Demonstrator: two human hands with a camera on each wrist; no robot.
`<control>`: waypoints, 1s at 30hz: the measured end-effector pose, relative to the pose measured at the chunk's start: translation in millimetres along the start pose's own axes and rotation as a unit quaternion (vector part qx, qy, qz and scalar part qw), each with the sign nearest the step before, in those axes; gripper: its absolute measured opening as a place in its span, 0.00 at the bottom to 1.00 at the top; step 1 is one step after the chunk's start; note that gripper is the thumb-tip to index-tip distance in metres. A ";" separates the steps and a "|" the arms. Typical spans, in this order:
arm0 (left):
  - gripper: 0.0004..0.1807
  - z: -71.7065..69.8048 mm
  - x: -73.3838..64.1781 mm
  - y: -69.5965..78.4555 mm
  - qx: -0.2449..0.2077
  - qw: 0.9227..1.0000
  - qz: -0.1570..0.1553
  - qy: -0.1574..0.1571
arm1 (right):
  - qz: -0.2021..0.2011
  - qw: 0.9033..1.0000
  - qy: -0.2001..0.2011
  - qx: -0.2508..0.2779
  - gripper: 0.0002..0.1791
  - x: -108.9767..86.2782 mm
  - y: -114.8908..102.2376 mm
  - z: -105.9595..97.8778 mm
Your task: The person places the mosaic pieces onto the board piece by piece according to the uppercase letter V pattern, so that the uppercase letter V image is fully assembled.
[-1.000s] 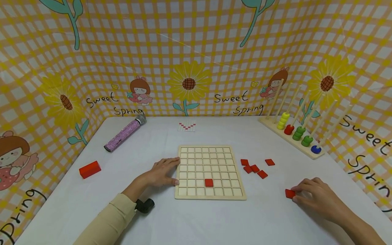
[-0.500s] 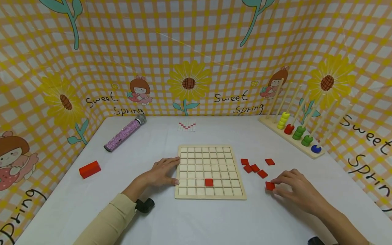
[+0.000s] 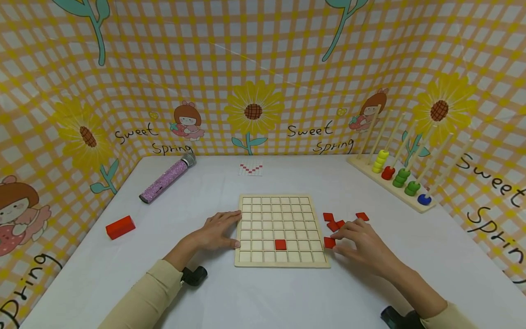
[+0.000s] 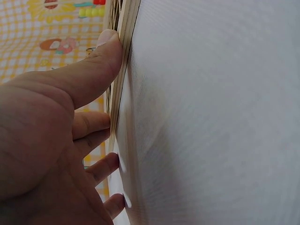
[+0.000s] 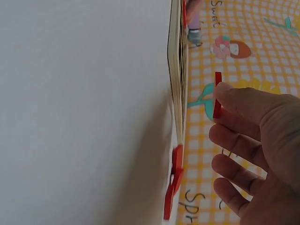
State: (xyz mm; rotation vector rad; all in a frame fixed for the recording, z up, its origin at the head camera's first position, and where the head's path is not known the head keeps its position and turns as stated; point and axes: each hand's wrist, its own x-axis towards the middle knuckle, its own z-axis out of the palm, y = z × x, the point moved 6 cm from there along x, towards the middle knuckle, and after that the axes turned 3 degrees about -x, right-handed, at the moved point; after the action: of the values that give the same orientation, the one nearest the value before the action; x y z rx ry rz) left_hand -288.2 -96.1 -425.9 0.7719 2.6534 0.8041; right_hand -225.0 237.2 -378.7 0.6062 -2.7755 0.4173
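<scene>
From my remote seat I read "Sweet Spring" in black script several times on the checked cloth wall (image 3: 213, 59); on the far left only "Spring" shows, cut by the frame. Through the right wrist view the same lettering runs sideways, with "Sweet" whole and the second word partly hidden.

My right hand (image 3: 365, 244) has a narrow grip, thumb and finger pinching a red tile (image 3: 329, 242), raised off the counter (image 3: 287, 297) just by the right edge of the gridded board (image 3: 267, 235). My left hand (image 3: 215, 231) has its fingers spread, thumb and fingertips touching the board's left edge; that grip holds nothing.

One placed tile (image 3: 280, 245) sits in the second row from the near edge, fourth column from the left. Behind the right hand, loose tiles (image 3: 328, 217) lie near the board's right edge, some partly covered by my fingers.

I have room along the board's near edge, between the forearms, and beyond its far edge up to a printed card (image 3: 250, 167). A microphone (image 3: 165, 182) and red block (image 3: 120, 227) border the left; a bead stand (image 3: 386, 183) borders the right.
</scene>
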 end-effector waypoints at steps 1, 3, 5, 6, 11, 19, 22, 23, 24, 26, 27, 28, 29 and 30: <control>0.44 0.1 -0.1 0.2 -0.001 1.000 0.001 0.000 | -0.003 1.000 0.003 -0.001 0.12 2.3 -2.9 1.3; 0.44 0.1 0.0 -0.2 -0.001 1.000 0.001 0.001 | -0.014 1.000 0.009 0.000 0.12 7.1 -9.1 4.7; 0.44 0.2 -0.1 -0.5 -0.001 1.000 0.000 0.001 | -0.024 1.000 0.015 0.002 0.12 12.0 -15.2 8.3; 0.44 0.3 0.1 -0.9 -0.001 1.000 0.001 0.002 | -0.028 0.999 0.017 0.002 0.12 14.2 -18.1 9.9; 0.44 0.5 0.1 -0.7 0.001 1.000 -0.001 0.001 | -0.042 0.999 0.011 0.006 0.12 25.5 -33.3 16.5; 0.44 -0.4 0.2 0.6 0.002 1.000 0.002 0.000 | -0.068 0.997 0.020 -0.006 0.12 43.0 -52.9 26.7; 0.44 -0.5 0.3 0.6 0.001 1.000 0.002 -0.002 | -0.078 0.997 0.024 -0.009 0.12 48.8 -59.8 29.7; 0.44 -0.6 0.5 0.3 0.001 1.000 0.002 -0.001 | -0.080 0.996 0.025 -0.010 0.11 50.7 -62.0 30.9; 0.44 -0.6 0.6 0.0 0.001 1.000 0.001 -0.001 | -0.082 0.996 0.025 -0.009 0.11 52.7 -64.2 32.1; 0.44 -0.5 0.6 -0.2 0.002 1.000 0.001 -0.001 | -0.081 0.996 0.022 -0.008 0.11 56.6 -67.7 34.9; 0.44 -0.6 0.6 -0.3 0.002 1.000 0.001 0.000 | -0.080 0.997 0.019 -0.009 0.11 58.4 -69.4 36.6; 0.44 -0.5 0.6 -0.4 0.002 1.000 0.001 -0.001 | -0.079 0.997 0.016 -0.009 0.11 60.2 -70.9 38.2; 0.44 -0.5 0.6 -0.7 0.003 1.000 0.001 0.000 | -0.079 0.997 0.013 -0.008 0.11 61.8 -72.5 39.7; 0.44 -0.5 0.5 -0.8 0.003 1.000 0.001 0.000 | -0.080 0.997 0.010 -0.008 0.11 63.3 -74.0 41.0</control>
State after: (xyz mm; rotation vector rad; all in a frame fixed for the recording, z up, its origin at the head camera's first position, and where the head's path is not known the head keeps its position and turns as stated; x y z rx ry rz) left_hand -289.2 -96.6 -426.1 0.7766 2.6564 0.7960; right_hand -256.1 136.2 -380.1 0.8096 -2.6826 0.3647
